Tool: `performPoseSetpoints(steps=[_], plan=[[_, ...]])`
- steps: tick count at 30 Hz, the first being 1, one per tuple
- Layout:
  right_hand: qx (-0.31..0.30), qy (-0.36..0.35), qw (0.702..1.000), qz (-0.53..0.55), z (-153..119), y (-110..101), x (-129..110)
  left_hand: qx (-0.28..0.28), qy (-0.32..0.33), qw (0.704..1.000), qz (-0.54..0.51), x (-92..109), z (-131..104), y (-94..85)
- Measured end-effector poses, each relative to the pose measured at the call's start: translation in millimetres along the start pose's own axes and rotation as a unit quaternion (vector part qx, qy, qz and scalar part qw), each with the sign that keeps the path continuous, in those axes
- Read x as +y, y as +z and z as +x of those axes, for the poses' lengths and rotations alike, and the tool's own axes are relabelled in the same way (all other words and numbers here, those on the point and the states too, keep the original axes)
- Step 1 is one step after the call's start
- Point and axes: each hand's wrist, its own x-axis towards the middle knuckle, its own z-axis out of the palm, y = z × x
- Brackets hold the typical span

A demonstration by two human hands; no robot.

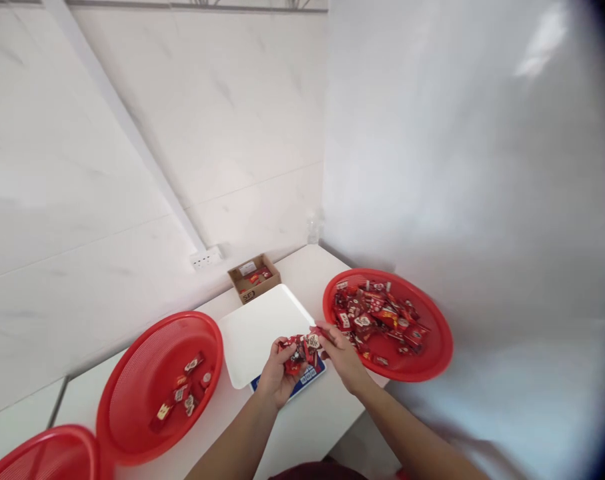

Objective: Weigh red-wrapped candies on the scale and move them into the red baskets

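Note:
Several red wrapped candies [295,357] fill my left hand [277,377], its fingers curled round them above the front edge of a white tray [262,327]. My right hand [339,353] pinches a red and white wrapper [313,341] beside them. The tray rests on a blue scale [309,378], partly hidden beneath my hands. To the right, a red basket [439,340] holds a large heap of red candies. At the left, another red basket [132,400] has a small group of similar candies at its bottom.
Behind the tray stands an open cardboard box [255,291] with some red packets inside. A third red basket [47,453] is cut off at the lower left. A power strip [206,257] and a clear bottle [313,230] are near the wall.

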Motion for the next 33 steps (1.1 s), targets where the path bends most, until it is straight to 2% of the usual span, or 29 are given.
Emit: performPoseSetpoints(steps=[3, 7, 9, 11, 13, 15, 16, 18, 20, 22, 25, 28, 33], plan=[[0.010, 0.044, 0.999, 0.021, 20, 13, 6, 0.034, 0.011, 0.999, -0.029, 14, -6, -19.6], [-0.011, 0.072, 0.997, 0.011, 50, 30, 16, 0.061, 0.006, 0.997, -0.038, 26, -18, -45.4], [-0.036, 0.068, 0.996, -0.049, 60, 37, 21, 0.059, 0.003, 0.998, -0.034, 28, -25, -56.2], [-0.065, 0.050, 0.983, -0.163, 65, 41, 23, 0.056, 0.001, 0.998, -0.024, 28, -30, -64.7], [-0.077, 0.025, 0.962, -0.260, 62, 44, 25, 0.051, -0.002, 0.999, -0.004, 27, -35, -70.6], [-0.098, 0.014, 0.952, -0.291, 53, 48, 25, 0.036, -0.003, 0.999, 0.022, 26, -40, -74.1], [-0.123, 0.029, 0.953, -0.276, 47, 50, 24, 0.023, -0.003, 0.999, 0.035, 26, -41, -75.2], [-0.215, 0.082, 0.950, -0.209, 32, 55, 20, -0.007, -0.009, 0.998, 0.061, 25, -44, -76.8], [-0.301, 0.130, 0.936, -0.129, 20, 60, 16, -0.035, -0.020, 0.996, 0.082, 24, -45, -78.6], [-0.334, 0.142, 0.927, -0.099, 13, 63, 12, -0.054, -0.029, 0.994, 0.095, 24, -44, -81.1], [-0.321, 0.150, 0.928, -0.112, 14, 68, 13, -0.053, -0.040, 0.994, 0.092, 24, -40, -85.5], [-0.299, 0.165, 0.934, -0.106, 23, 73, 20, -0.025, -0.044, 0.997, 0.066, 23, -37, -88.1], [-0.196, 0.112, 0.967, -0.118, 44, 87, 33, 0.052, -0.021, 0.998, 0.015, 27, -34, -92.0]])
